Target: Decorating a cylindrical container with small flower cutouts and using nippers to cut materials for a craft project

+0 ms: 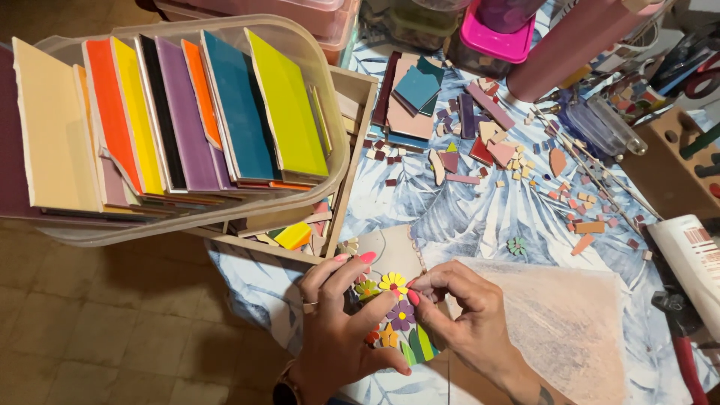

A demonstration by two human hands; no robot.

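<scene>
My left hand (341,315) rests on a pale mosaic board (390,251) at the table's near edge, fingers spread over its left side and thumb pressing its lower edge. My right hand (461,304) pinches its fingertips together right beside a yellow tile flower (391,282) on the board; whether a small piece sits between them I cannot tell. A purple flower (401,314), an orange flower and green leaf pieces (418,345) lie below the yellow one, between my two hands.
A clear plastic bin (330,97) of upright coloured tiles sits at the left on a wooden tray (358,142). Several tile shards (480,146) scatter over the leaf-patterned cloth. A white mesh sheet (562,322), a glue bottle (694,259), red-handled nippers (686,360) and pink containers (499,34) stand around.
</scene>
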